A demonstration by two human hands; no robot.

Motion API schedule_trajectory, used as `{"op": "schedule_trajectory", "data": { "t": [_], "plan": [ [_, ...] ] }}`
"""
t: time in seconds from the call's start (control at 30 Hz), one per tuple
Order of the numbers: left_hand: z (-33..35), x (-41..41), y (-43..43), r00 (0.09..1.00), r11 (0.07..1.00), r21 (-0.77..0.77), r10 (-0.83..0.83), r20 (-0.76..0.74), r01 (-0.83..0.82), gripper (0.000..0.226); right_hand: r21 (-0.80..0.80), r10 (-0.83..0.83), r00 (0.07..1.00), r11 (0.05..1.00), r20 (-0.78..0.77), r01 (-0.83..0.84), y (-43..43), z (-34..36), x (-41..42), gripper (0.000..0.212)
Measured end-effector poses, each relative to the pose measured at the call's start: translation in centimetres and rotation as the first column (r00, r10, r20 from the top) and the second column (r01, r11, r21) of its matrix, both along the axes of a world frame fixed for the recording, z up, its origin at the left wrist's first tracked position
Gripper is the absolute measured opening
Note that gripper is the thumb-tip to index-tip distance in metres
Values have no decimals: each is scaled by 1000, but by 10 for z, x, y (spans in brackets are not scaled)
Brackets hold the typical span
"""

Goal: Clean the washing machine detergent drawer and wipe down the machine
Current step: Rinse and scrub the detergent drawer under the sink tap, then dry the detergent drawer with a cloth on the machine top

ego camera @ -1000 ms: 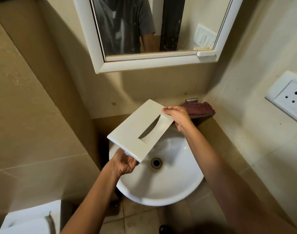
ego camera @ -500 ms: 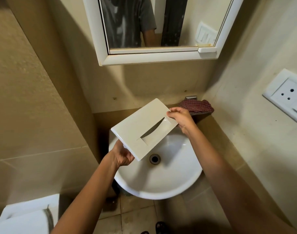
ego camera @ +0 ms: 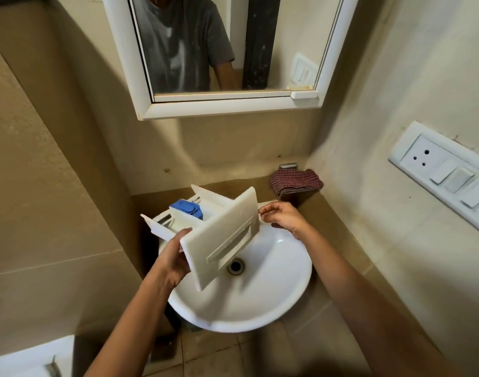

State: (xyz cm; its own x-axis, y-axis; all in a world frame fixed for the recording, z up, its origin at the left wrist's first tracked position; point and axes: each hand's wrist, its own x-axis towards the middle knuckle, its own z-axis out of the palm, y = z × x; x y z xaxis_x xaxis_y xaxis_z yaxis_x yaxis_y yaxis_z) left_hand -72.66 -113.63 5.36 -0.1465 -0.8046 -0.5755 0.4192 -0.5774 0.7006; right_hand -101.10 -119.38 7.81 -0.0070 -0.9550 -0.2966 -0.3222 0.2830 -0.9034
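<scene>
The white detergent drawer (ego camera: 219, 235) is held tilted over the white sink (ego camera: 260, 308), its front panel with the handle slot facing me and its compartments pointing away. A blue insert (ego camera: 186, 208) shows inside it. My left hand (ego camera: 176, 254) grips the lower left edge of the front panel. To the right of the drawer my right hand (ego camera: 283, 217) hovers with fingers loosely curled, not holding the drawer. A red checked cloth (ego camera: 295, 182) lies on the ledge behind the sink at the right.
The sink drain (ego camera: 235, 266) is open below the drawer. A white-framed mirror (ego camera: 227, 50) hangs above. A switch and socket panel (ego camera: 445, 175) is on the right wall. A white fixture (ego camera: 29, 360) shows at the bottom left. Walls stand close on both sides.
The drawer has been turned and lowered, so its compartments and blue insert now show. My right hand has let go of the front panel and moved off to the right.
</scene>
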Motion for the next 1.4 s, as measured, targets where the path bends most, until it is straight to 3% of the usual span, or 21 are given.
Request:
{"op": "schedule_trajectory", "data": {
  "t": [0.1,0.27,0.47,0.6,0.73,0.83,0.97,1.1,1.2,1.3,1.4],
  "plan": [
    [-4,-4,0,971,981,-55,193,141,-187,44,-149,-113,942,986,-317,68,-19,-12,-15,21],
    [-10,-6,1,886,940,-158,339,317,-304,55,-334,-150,755,938,-638,-96,-64,-20,-41,36],
    [-10,-8,1,826,927,-210,371,424,-309,66,-213,-55,435,922,-899,-322,-103,-34,-52,76],
    [-10,-12,3,802,917,-233,396,447,-323,61,-118,-16,292,935,-956,-335,-111,-48,-54,79],
    [-12,-13,8,796,910,-223,415,440,-350,60,-264,-151,345,915,-926,-307,-113,-46,-53,51],
    [-14,-15,10,809,905,-207,426,405,-373,60,-278,-153,415,925,-897,-259,-114,-40,-52,38],
    [-16,-18,10,822,904,-198,427,377,-379,56,-354,-223,610,930,-760,-101,-117,-37,-56,33],
    [-12,-21,12,825,903,-197,430,368,-383,57,-398,-362,813,900,-455,178,-129,-24,-68,32],
    [-7,-21,16,825,894,-187,448,344,-407,58,-450,-489,833,824,-259,344,-129,-5,-74,27],
    [-1,-20,22,832,888,-191,459,312,-418,58,-511,-566,804,752,-180,415,-118,20,-70,27],
    [8,-17,29,830,874,-192,484,277,-446,59,-493,-542,840,737,-23,462,-108,34,-54,34]
  ]
}}
